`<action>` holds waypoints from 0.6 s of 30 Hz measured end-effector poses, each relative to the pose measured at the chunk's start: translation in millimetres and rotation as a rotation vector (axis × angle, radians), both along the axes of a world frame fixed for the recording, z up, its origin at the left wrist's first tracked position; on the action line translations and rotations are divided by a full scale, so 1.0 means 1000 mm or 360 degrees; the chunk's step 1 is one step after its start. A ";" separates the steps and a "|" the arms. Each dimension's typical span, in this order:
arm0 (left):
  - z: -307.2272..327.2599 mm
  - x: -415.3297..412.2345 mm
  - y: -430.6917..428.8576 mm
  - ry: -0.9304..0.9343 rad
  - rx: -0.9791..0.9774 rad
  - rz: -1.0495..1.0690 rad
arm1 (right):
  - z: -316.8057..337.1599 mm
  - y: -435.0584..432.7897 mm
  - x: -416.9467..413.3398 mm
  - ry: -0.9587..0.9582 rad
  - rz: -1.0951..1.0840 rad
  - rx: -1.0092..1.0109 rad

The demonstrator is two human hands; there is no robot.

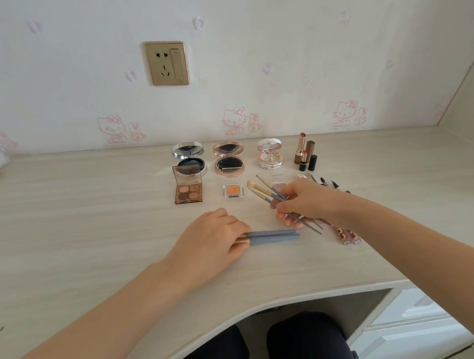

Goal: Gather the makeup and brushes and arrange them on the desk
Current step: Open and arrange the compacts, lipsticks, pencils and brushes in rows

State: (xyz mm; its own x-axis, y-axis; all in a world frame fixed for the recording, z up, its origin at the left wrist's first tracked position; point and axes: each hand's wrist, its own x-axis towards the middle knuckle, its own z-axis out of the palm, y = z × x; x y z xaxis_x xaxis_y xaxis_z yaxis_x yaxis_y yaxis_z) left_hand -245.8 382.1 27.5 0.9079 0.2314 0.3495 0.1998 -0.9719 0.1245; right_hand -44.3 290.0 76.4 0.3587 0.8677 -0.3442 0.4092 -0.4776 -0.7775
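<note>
Left hand [207,240]: fingers curled round two thick brushes [273,237] on the table [89,222]. Right hand [307,201]: fingers pinching several thin brushes [263,190], bristles beyond the fingertips.

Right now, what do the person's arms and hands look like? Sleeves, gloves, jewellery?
The left forearm and right forearm are bare to the frame edge, with no sleeve in view. The left hand and right hand wear no gloves, and no ring, watch or bracelet shows. Dark trousers cover the knees below.
</note>
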 end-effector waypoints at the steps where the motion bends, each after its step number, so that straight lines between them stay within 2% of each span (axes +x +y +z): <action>1: -0.001 -0.001 -0.003 -0.0043 -0.0027 0.0063 | 0.000 0.002 0.000 0.0011 0.0016 0.0011; 4: -0.005 0.001 -0.011 -0.0117 -0.0185 0.0221 | -0.003 0.006 0.000 -0.0015 0.0040 0.0018; 8: -0.005 -0.003 -0.010 -0.0149 -0.0261 0.0202 | -0.005 0.009 0.001 -0.0119 0.0115 -0.0001; 13: -0.008 -0.023 0.006 -0.0152 -0.0402 0.0290 | -0.004 0.017 -0.001 -0.0397 0.0350 -0.0010; 18: -0.014 -0.031 0.008 -0.0246 -0.0409 0.0308 | -0.003 0.036 -0.022 -0.0754 0.0654 0.0019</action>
